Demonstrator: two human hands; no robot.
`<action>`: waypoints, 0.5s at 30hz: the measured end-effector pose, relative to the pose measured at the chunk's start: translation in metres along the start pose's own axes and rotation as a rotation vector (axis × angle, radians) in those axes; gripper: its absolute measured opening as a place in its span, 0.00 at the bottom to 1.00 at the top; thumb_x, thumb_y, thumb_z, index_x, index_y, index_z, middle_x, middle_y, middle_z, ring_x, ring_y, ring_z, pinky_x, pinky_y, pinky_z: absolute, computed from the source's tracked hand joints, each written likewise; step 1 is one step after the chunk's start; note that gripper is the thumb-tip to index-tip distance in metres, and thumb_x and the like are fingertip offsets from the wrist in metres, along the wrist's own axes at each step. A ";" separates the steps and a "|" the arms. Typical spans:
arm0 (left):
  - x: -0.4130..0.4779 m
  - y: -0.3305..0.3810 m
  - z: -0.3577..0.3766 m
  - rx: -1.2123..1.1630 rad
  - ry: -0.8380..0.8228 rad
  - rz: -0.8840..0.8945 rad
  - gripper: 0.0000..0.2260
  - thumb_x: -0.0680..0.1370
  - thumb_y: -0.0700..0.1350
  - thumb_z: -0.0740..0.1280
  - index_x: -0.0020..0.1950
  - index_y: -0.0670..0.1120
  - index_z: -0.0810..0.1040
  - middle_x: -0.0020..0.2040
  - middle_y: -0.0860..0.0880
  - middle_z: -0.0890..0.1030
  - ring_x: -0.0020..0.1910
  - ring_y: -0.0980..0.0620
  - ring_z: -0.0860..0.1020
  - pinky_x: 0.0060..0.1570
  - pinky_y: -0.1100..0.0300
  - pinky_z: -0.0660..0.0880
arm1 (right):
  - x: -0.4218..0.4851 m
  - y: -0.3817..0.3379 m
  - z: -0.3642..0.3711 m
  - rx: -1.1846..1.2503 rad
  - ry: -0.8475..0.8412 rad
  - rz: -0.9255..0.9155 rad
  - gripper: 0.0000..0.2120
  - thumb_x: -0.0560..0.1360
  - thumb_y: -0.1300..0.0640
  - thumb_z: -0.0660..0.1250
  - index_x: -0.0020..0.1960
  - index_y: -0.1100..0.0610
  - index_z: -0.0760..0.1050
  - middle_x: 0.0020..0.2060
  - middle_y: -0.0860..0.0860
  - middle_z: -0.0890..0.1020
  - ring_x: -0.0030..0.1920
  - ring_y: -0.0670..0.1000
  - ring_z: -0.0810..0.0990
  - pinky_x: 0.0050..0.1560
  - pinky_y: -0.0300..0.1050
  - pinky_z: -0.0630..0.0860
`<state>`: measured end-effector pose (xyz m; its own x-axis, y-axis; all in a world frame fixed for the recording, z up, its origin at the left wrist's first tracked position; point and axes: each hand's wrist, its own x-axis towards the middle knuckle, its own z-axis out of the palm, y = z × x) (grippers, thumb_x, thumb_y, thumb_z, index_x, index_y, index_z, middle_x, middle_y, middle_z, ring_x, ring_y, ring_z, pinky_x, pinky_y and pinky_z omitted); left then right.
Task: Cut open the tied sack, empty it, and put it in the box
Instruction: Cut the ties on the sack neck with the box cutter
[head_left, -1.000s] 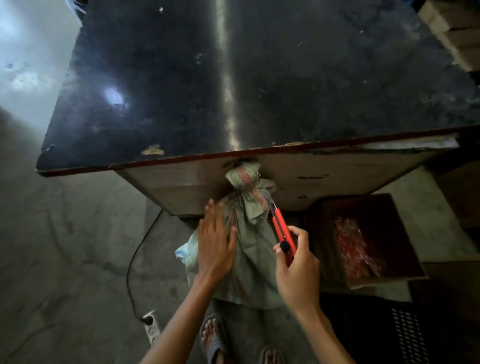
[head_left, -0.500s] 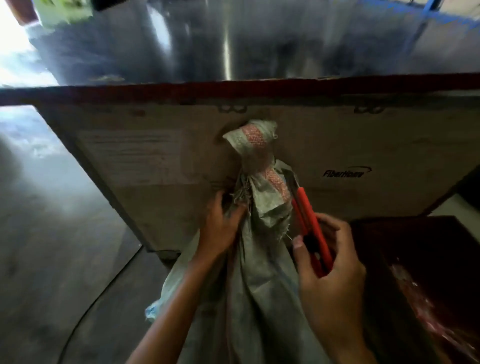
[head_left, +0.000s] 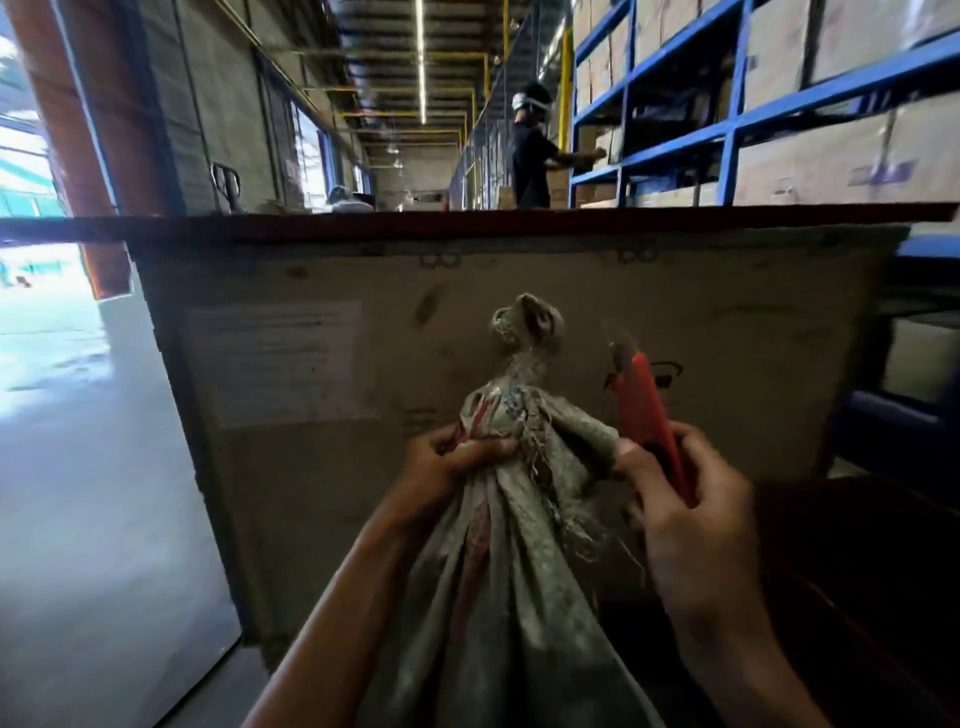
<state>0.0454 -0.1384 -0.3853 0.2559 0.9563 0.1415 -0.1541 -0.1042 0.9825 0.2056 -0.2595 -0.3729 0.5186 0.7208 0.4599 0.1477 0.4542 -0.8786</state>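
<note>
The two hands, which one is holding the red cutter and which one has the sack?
The right hand holds the red cutter, blade end up beside the tied neck. The left hand grips the sack just under the knot.

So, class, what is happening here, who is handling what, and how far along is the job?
A person grips the grey-green woven sack just below its tied neck with the left hand. The right hand holds a red utility knife upright beside the knot, apart from it. The sack is not yet cut open. Behind it stands a large cardboard crate.
</note>
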 end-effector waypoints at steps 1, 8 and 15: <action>-0.008 0.000 0.008 -0.038 -0.011 -0.042 0.21 0.61 0.41 0.82 0.52 0.37 0.85 0.46 0.41 0.88 0.40 0.48 0.87 0.41 0.58 0.83 | -0.005 -0.006 -0.001 0.026 -0.011 0.027 0.03 0.76 0.54 0.69 0.46 0.53 0.80 0.29 0.47 0.76 0.29 0.46 0.71 0.31 0.43 0.68; -0.062 -0.017 0.027 -0.590 -0.300 -0.330 0.31 0.74 0.55 0.70 0.70 0.37 0.74 0.68 0.36 0.74 0.66 0.37 0.73 0.75 0.45 0.64 | -0.023 -0.001 0.007 0.171 -0.026 0.031 0.06 0.82 0.56 0.61 0.50 0.51 0.77 0.33 0.48 0.76 0.32 0.48 0.71 0.31 0.39 0.69; -0.081 -0.020 0.020 -0.430 -0.302 -0.409 0.16 0.74 0.50 0.72 0.49 0.37 0.82 0.50 0.40 0.83 0.47 0.44 0.83 0.54 0.56 0.77 | -0.036 0.012 -0.001 0.270 -0.025 0.111 0.15 0.84 0.56 0.57 0.45 0.41 0.76 0.34 0.46 0.75 0.29 0.46 0.69 0.24 0.35 0.65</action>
<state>0.0472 -0.2190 -0.4138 0.6214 0.7702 -0.1435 -0.3386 0.4292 0.8373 0.1893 -0.2806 -0.4003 0.4979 0.7848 0.3690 -0.1401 0.4927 -0.8589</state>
